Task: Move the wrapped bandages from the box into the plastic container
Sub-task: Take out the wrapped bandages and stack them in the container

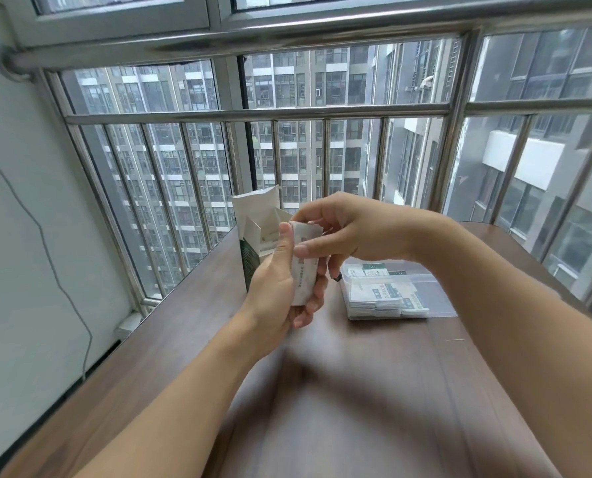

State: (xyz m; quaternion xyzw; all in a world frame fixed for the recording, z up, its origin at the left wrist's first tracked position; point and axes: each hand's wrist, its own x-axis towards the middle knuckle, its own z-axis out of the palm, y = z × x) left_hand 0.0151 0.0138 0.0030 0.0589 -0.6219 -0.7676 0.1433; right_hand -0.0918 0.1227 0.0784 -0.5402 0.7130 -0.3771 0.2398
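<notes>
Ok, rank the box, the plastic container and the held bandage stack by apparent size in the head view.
1. plastic container
2. box, partly hidden by the hands, so unsure against the container
3. bandage stack

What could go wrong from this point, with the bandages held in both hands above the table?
1. The left hand holds a stack of wrapped bandages while the right hand pinches its top; loose ones might slip onto the table.
2. The open box stands upright right behind the hands and could be knocked over.
3. The plastic container already holds bandages, so additions may slide out.
</notes>
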